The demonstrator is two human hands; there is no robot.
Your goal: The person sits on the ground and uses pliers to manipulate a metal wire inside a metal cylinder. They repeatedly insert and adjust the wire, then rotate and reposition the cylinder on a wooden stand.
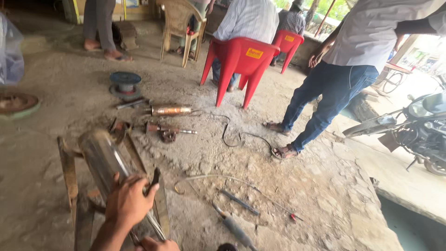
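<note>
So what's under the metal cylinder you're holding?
A rusty metal stand carries the cylinder. The left hand rests on it; the right hand is below. The hands cover its near end.

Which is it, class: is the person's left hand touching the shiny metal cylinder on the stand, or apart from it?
Touching. The head view shows the left hand pressed onto the metal cylinder, fingers wrapped over its lower end.

Metal cylinder (103,160) on stand (69,176) at 8 o'clock; rotor parts (168,122) at 11 behind it; chairs (241,58) at 12; motorcycle (413,130) at 3.
</note>
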